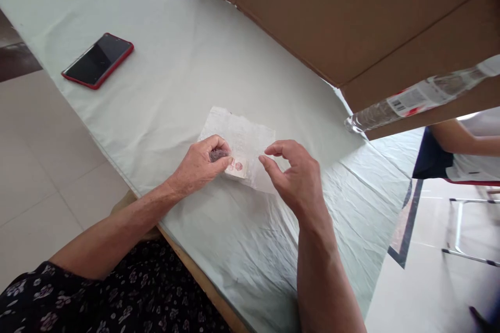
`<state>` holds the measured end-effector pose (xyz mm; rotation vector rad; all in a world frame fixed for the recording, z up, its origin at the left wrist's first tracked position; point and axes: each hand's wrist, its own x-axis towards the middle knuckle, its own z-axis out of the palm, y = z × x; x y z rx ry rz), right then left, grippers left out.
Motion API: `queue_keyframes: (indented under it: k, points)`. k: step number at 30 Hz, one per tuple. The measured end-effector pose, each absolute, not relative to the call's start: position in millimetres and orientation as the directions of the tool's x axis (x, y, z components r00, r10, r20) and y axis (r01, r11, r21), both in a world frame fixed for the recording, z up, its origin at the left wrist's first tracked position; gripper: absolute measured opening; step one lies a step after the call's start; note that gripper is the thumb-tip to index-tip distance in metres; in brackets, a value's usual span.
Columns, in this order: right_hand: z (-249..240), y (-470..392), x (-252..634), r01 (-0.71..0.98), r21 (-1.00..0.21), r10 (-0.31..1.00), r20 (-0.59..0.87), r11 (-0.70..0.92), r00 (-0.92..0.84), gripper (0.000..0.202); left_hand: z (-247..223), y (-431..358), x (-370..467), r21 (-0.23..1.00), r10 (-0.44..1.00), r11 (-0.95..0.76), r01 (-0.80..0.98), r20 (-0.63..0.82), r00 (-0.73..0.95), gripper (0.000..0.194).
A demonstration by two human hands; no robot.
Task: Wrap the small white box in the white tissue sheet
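On the desk (167,93), a small pale box (236,167) sits with the wrap (253,140), seemingly steadied by the left hand (198,164) so it won't slide: fingers curled round a dark lump (219,155), thumb at the box's left end. The right hand (297,171) is just right of it, fingers nearly pinched; can't tell if they've caught any wrap.

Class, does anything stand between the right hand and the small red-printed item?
Nothing solid is visible in between: only translucent wrap lies between the right hand and the small red-printed item. The left hand is on its other side.
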<state>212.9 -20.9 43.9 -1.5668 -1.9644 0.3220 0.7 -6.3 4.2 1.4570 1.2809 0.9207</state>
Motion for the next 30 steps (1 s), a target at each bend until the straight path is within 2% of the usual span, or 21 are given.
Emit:
queue_keyframes:
  k: [2, 4, 6, 11, 15, 18, 22, 27, 30]
  points:
    - [55.5, -31.2, 201.4, 0.800, -0.407, 0.881, 0.368, 0.441, -0.298, 0.007, 4.5, -5.8, 0.7, 0.962, 0.985, -0.013, 0.273, -0.035, 0.172, 0.012]
    - [59.9, -38.4, 189.6, 0.767, -0.339, 0.835, 0.305, 0.545, -0.458, 0.010, 4.5, -5.2, 1.0, 0.963, 0.984, -0.028, 0.267, -0.021, 0.179, 0.016]
    - [56.9, -41.1, 180.5, 0.771, -0.293, 0.824, 0.216, 0.566, -0.523, 0.013, 4.4, -4.5, 1.2, 0.967, 0.982, -0.025, 0.253, -0.024, 0.187, 0.019]
    - [45.5, -38.3, 174.0, 0.819, -0.223, 0.849, 0.121, 0.529, -0.515, 0.013, 6.8, -5.1, -6.6, 0.962, 0.981, -0.039, 0.271, -0.014, 0.192, 0.035]
    - [47.2, -38.1, 175.8, 0.824, -0.212, 0.850, 0.110, 0.526, -0.514, 0.012, 12.5, -8.4, -20.7, 0.908, 0.984, -0.042, 0.418, -0.036, 0.176, 0.051]
    - [48.6, -38.2, 175.5, 0.826, -0.194, 0.848, 0.112, 0.529, -0.517, 0.013, 16.8, -8.0, -28.3, 0.842, 0.985, -0.020, 0.539, -0.074, 0.153, 0.047]
    - [48.6, -38.2, 172.8, 0.833, -0.146, 0.845, 0.091, 0.534, -0.527, 0.018, 19.1, -2.0, -30.9, 0.751, 0.993, -0.034, 0.660, -0.051, 0.109, 0.041]
    - [45.4, -40.3, 168.6, 0.842, -0.067, 0.843, 0.096, 0.536, -0.529, 0.023, 15.5, 1.7, -31.6, 0.665, 0.990, -0.072, 0.743, -0.046, 0.137, 0.035]
    - [43.3, -41.5, 166.9, 0.844, -0.033, 0.841, 0.115, 0.535, -0.528, 0.021, 15.4, -1.7, -37.3, 0.617, 0.994, -0.051, 0.785, -0.042, 0.098, 0.036]
